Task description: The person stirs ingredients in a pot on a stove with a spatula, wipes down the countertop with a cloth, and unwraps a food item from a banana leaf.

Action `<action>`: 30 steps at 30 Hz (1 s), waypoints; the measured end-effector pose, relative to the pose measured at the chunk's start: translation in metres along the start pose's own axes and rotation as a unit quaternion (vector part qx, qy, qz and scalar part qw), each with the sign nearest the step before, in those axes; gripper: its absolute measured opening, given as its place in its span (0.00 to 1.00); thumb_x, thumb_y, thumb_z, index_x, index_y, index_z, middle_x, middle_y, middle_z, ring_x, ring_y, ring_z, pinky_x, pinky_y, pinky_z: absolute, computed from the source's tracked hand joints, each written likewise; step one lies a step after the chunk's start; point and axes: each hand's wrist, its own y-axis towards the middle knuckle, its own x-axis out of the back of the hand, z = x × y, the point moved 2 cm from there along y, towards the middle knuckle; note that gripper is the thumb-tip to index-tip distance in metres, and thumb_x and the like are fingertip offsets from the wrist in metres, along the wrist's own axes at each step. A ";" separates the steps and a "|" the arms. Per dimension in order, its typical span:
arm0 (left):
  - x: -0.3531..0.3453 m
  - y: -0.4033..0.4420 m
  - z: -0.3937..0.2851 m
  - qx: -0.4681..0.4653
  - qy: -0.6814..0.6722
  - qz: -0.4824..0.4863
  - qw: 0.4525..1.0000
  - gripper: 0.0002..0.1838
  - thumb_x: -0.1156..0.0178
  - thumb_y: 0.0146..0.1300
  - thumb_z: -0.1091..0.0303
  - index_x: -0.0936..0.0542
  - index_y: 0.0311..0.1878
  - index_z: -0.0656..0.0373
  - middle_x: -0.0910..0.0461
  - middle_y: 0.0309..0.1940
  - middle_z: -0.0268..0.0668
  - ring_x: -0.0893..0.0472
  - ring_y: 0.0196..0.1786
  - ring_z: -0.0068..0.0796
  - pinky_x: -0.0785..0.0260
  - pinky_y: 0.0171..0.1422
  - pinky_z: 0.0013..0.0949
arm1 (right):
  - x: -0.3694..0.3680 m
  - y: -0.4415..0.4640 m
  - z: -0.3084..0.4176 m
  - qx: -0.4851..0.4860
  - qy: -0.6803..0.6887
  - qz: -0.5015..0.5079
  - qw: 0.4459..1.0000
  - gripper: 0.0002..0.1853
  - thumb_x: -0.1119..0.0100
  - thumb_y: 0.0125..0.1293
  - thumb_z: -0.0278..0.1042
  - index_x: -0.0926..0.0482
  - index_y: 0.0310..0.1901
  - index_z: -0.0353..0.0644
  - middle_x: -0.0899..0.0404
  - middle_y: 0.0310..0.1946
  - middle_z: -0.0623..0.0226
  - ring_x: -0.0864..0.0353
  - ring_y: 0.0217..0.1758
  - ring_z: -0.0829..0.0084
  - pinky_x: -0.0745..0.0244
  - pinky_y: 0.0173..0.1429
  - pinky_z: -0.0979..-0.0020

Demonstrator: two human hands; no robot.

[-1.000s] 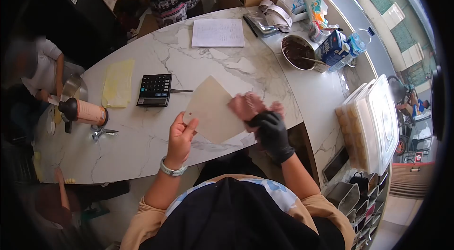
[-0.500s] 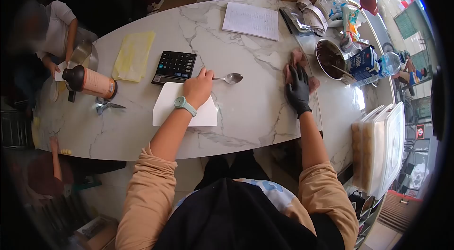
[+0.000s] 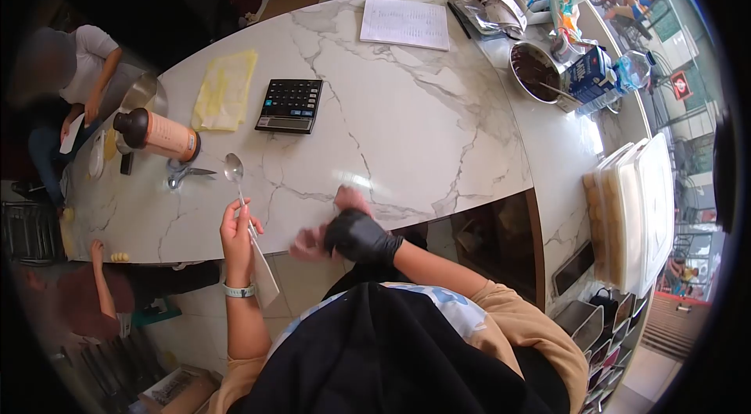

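Note:
My left hand is closed around a metal spoon, its bowl pointing away from me. A flat white sheet, perhaps card or a thin pad, is in the same hand and seen almost edge-on. In a black glove, my right hand grips a crumpled pinkish-brown cloth at the table's near edge. The cloth sticks out on both sides of the fist and is slightly blurred. Beyond the hands, a black calculator lies on the marble table.
On the left are scissors, a brown-capped bottle, yellow sheets and a seated person. Written paper lies at the back. Rightward stand a chocolate-smeared bowl, a milk carton and lidded plastic boxes.
My left hand has picked up the spoon and white sheet and drawn them back towards me. My right hand has swept the cloth from the right side to the near edge.

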 end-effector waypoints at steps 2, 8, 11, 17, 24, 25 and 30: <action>0.011 -0.005 -0.007 0.008 -0.008 0.000 1.000 0.12 0.53 0.68 0.63 0.29 0.49 0.60 0.28 0.17 0.28 0.37 0.19 0.10 0.48 0.24 0.18 | -0.006 -0.031 0.014 0.043 0.042 -0.023 0.998 0.05 0.43 0.42 0.26 0.21 0.25 0.44 0.24 0.25 0.65 0.24 0.36 0.64 0.32 0.44 0.65; -0.016 -0.003 -0.029 -0.030 0.019 0.157 0.987 0.12 0.52 0.68 0.62 0.28 0.48 0.59 0.29 0.15 0.28 0.38 0.17 0.10 0.48 0.23 0.18 | 0.219 -0.195 -0.054 -0.271 0.135 -0.599 0.741 0.10 0.52 0.62 0.31 0.22 0.35 0.35 0.20 0.30 0.63 0.23 0.32 0.73 0.31 0.36 0.76; -0.036 -0.011 -0.042 -0.023 0.027 0.221 0.975 0.11 0.53 0.68 0.62 0.28 0.46 0.59 0.29 0.14 0.28 0.37 0.17 0.10 0.48 0.23 0.19 | 0.228 -0.217 -0.085 -0.323 -0.387 -0.509 0.698 0.11 0.51 0.62 0.37 0.22 0.37 0.40 0.21 0.33 0.57 0.24 0.36 0.61 0.31 0.40 0.66; -0.069 -0.042 -0.059 -0.065 0.127 0.240 0.960 0.11 0.52 0.67 0.63 0.27 0.39 0.61 0.30 0.12 0.29 0.34 0.16 0.13 0.45 0.22 0.23 | 0.035 -0.057 0.005 -0.203 -0.215 -0.343 0.892 0.10 0.45 0.46 0.25 0.22 0.33 0.41 0.24 0.30 0.58 0.25 0.38 0.53 0.30 0.43 0.60; -0.159 -0.105 -0.028 0.001 0.088 0.383 0.919 0.11 0.51 0.66 0.66 0.26 0.38 0.65 0.30 0.13 0.28 0.33 0.15 0.14 0.44 0.20 0.21 | 0.039 -0.105 0.102 -0.142 -0.246 -0.411 0.866 0.20 0.46 0.46 0.21 0.25 0.45 0.39 0.29 0.42 0.54 0.29 0.46 0.54 0.30 0.49 0.62; -0.178 -0.122 -0.025 0.011 0.062 0.412 0.909 0.11 0.51 0.66 0.67 0.26 0.36 0.66 0.29 0.13 0.29 0.33 0.15 0.14 0.43 0.20 0.22 | 0.043 -0.127 0.097 -0.182 -0.240 -0.420 0.856 0.19 0.46 0.45 0.23 0.25 0.44 0.39 0.29 0.41 0.55 0.29 0.45 0.54 0.31 0.47 0.61; -0.249 -0.177 -0.009 0.041 0.123 0.513 0.848 0.11 0.51 0.65 0.68 0.23 0.37 0.66 0.29 0.13 0.29 0.32 0.15 0.14 0.44 0.19 0.20 | 0.034 -0.233 0.104 -0.219 -0.316 -0.439 0.812 0.15 0.48 0.51 0.28 0.25 0.42 0.39 0.29 0.40 0.54 0.30 0.45 0.56 0.32 0.46 0.63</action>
